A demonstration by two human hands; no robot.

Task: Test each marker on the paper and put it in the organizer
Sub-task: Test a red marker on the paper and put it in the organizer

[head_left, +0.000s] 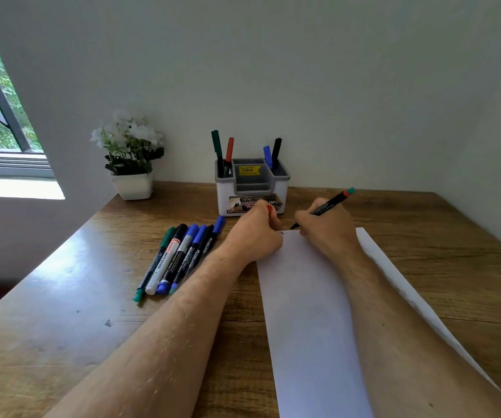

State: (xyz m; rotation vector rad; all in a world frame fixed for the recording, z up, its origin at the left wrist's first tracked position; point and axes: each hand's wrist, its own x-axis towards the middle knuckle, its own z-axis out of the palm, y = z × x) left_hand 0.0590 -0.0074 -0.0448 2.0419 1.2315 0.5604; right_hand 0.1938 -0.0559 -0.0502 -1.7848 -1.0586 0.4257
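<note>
At the paper's (309, 297) top edge, my right hand (327, 230) pinches the light, rigid marker (323, 208) mid-barrel while my left hand (255, 233) curls around its red cap (270, 209).

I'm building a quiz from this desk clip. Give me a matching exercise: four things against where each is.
Things:
1. Black marker with red band
2. Small red cap
3. Green-capped marker standing upright
4. White potted flowers

Places:
A. organizer's left compartment
B. right hand
C. table's far left, by the wall
D. left hand

Pairs: 1-B, 2-D, 3-A, 4-C
</note>
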